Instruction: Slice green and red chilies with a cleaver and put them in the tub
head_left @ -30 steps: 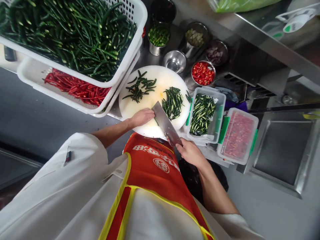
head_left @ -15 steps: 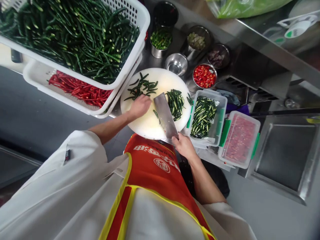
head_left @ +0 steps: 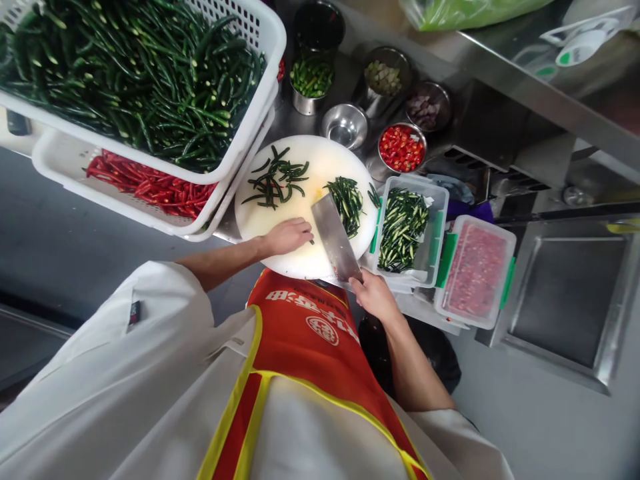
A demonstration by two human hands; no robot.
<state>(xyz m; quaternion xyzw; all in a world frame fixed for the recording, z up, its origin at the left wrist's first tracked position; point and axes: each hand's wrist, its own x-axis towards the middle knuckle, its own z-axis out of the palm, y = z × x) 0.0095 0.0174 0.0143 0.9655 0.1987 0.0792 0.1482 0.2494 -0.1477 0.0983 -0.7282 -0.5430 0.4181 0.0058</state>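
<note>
Under the left hand, a mostly hidden green chili.

The desk is steel. By its near edge lies a round board. Left of that, a white crate juts past the edge. Beyond the board stand a bowl and pots of green, pale, purple and red pieces. An open tub sits just right of the board, a lidded tub beside it; what is directly under the tubs is unclear.
</note>
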